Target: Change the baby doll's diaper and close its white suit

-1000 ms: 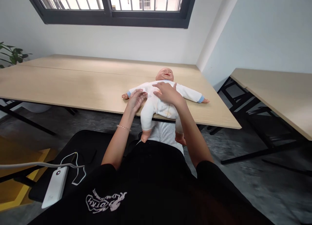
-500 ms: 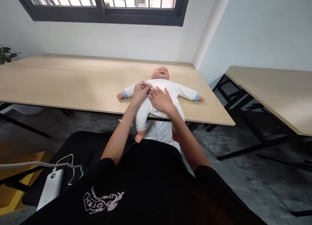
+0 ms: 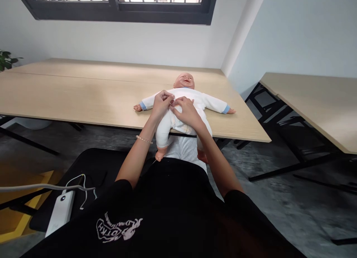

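A baby doll [image 3: 184, 80] in a white romper [image 3: 206, 100] lies on its back at the near edge of the wooden table [image 3: 83, 94], arms spread, legs hanging over the edge. My left hand [image 3: 161, 103] is closed in a pinch on the romper's front at the doll's chest. My right hand [image 3: 186, 112] rests on the doll's belly, its fingertips pinching the same cloth right beside the left hand's fingers. A thin bracelet sits on my left wrist.
A second wooden table [image 3: 312, 101] on black legs stands at the right. A white power bank [image 3: 60, 213] with a cable lies on a black seat at lower left. A plant [image 3: 7, 60] peeks in at the far left. A dark-framed window runs above.
My left hand has moved from lying flat beside the doll's arm up onto its chest and closed into a pinch. My right hand slid down the belly and brought its fingertips to the left hand.
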Demonstrator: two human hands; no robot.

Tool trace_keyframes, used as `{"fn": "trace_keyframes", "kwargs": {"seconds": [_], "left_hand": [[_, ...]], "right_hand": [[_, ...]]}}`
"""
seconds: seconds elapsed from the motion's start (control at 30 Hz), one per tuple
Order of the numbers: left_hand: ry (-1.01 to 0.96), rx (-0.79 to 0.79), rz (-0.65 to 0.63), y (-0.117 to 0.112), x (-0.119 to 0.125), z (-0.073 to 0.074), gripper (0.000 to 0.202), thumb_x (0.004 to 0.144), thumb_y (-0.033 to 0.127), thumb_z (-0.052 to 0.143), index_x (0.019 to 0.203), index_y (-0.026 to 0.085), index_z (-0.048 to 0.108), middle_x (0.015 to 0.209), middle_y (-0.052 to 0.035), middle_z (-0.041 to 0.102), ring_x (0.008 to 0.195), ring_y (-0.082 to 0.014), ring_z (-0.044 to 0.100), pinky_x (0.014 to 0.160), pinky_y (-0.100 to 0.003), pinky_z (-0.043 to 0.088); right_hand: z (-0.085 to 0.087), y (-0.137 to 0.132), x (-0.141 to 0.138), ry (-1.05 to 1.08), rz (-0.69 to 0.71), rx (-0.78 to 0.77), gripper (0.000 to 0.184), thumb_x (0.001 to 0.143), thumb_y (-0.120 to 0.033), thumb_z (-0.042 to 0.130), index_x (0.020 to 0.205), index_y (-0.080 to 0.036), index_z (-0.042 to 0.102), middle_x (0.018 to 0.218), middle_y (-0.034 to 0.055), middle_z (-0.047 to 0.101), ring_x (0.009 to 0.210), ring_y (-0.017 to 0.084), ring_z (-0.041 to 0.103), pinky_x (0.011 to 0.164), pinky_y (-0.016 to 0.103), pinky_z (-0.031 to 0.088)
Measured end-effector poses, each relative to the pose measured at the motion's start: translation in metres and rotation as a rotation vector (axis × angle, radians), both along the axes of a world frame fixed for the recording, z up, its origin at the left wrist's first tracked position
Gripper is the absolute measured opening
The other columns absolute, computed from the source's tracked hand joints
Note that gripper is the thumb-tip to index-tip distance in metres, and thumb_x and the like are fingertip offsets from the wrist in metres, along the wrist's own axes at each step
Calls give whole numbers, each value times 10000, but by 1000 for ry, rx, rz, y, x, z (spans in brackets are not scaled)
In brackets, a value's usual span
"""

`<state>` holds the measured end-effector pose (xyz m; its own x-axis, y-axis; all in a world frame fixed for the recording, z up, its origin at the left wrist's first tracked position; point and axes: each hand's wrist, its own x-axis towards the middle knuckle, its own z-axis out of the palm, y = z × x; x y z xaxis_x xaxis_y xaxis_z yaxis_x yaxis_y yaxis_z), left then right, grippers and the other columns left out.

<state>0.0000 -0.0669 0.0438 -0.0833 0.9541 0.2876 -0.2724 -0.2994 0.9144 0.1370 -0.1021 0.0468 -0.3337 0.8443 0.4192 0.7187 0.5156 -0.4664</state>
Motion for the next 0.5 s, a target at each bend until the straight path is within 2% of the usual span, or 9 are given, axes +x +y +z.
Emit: {"fn": "trace_keyframes", "kwargs": {"seconds": [0.1, 0.2, 0.33, 0.5], "left_hand": [[37, 10, -35, 2, 2, -3, 238, 840, -13, 711, 691, 144, 612, 600, 9, 621, 539, -82, 534, 543, -185, 383], [98, 18, -64, 5, 2, -6, 223, 836, -25, 702, 699, 138, 635, 635, -11, 652, 560, -94, 551, 541, -192, 373], [135, 45, -66, 5, 2, -7, 250, 839, -40, 676, 669, 138, 634, 638, -1, 639, 596, -93, 555, 610, -191, 406], [190, 68, -60, -1, 3, -5, 246, 869, -9, 645, 672, 139, 646, 657, -8, 630, 627, -113, 550, 654, -218, 413]], "right_hand": [[-1, 4, -1, 70, -78, 19, 180, 968, -266, 635, 1107, -152, 628, 1213, 136, 631, 1211, 277, 558, 1140, 469, 404], [0, 6, -3, 129, -167, 12, 143, 963, -236, 643, 1052, -126, 628, 1187, 156, 627, 1169, 255, 573, 1071, 357, 445], [1, 8, -5, 89, -273, 2, 130, 974, -256, 634, 992, -129, 657, 1166, 159, 637, 1178, 270, 573, 1089, 349, 420], [-2, 10, -7, 68, -292, 46, 124, 1003, -214, 527, 961, -171, 636, 1108, 137, 649, 1115, 282, 584, 1032, 381, 432]]}}
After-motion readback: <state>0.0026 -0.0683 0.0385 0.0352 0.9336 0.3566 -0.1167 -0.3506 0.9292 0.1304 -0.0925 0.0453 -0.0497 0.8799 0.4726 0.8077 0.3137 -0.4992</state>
